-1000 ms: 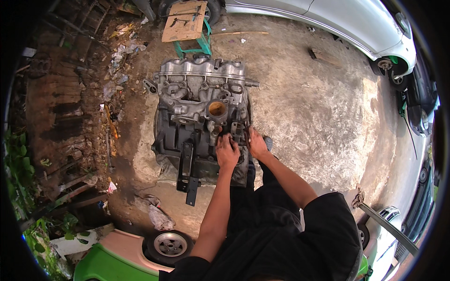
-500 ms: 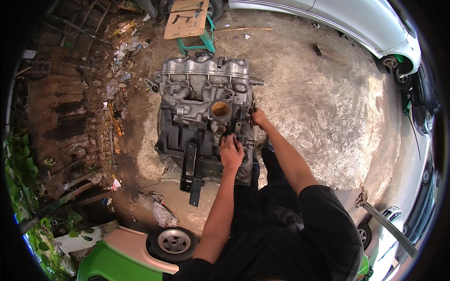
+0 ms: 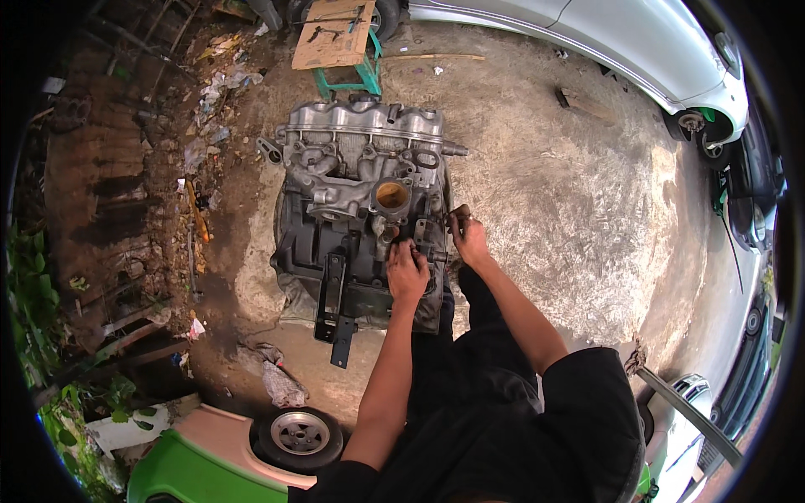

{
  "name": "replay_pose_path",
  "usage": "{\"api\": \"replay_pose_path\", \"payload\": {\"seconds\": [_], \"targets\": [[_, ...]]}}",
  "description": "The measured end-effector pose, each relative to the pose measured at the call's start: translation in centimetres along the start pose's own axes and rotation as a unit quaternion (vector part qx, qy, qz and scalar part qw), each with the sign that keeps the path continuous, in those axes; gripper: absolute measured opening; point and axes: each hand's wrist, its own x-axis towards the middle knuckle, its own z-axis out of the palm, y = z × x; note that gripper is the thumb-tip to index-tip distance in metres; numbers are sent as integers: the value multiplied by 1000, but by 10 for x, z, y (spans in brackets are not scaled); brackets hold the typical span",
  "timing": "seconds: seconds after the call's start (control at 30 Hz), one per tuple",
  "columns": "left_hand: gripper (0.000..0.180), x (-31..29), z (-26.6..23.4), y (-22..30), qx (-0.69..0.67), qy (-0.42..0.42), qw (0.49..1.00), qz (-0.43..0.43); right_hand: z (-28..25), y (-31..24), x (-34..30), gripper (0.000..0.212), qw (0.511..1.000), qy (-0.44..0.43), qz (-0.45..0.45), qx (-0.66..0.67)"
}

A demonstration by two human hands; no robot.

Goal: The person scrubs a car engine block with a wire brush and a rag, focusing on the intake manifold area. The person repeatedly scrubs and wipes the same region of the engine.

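Black bracket (image 3: 334, 281) fronts the engine (image 3: 348, 195), green stool (image 3: 367, 77) behind. I can't tell if my left hand (image 3: 407, 272) or right hand (image 3: 470, 238) grips.

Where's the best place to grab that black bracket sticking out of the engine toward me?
Probably the flat near end of the black bracket, coming from your own side: that narrow plate juts past the engine's near edge with open space around it, while the far end lies over the engine.

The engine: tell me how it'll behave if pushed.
The engine would likely feel heavy and resist a push, being bulky and mostly metal. Its solid-looking castings suggest stiffness. Its dark, grimy-looking near side may be slippery.
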Motion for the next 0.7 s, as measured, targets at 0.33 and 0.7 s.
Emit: {"api": "replay_pose_path", "payload": {"seconds": [0.33, 0.7], "targets": [[14, 0, -3, 3, 1, -25, 999, -21, 22, 7, -28, 9, 999, -11, -2, -38], [23, -1, -1, 1, 7, -10, 1000, -22, 20, -3, -24, 25, 995, -78, 41, -50]]}}
